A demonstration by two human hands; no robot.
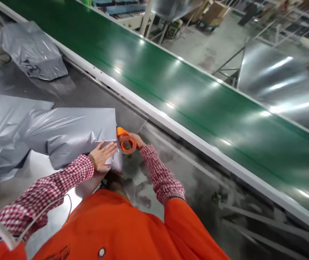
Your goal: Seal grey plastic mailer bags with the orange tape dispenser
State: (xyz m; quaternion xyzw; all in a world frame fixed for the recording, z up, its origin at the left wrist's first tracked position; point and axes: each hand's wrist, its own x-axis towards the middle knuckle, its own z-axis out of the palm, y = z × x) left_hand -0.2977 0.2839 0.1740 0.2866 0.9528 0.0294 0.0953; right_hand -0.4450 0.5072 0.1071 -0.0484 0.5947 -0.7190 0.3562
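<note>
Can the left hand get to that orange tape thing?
Probably yes: the left hand lies on the grey bag, close to the orange tape dispenser, and nothing seems to block the gap. The right hand is holding it, though.

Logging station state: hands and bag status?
Left hand flat on grey bag. Right hand holding orange tape dispenser at bag's end. Nothing visible between dispenser and bag.

left hand (103, 155): on grey package (82, 124) | right hand (138, 140): gripping orange tape dispenser (122, 135)
</note>
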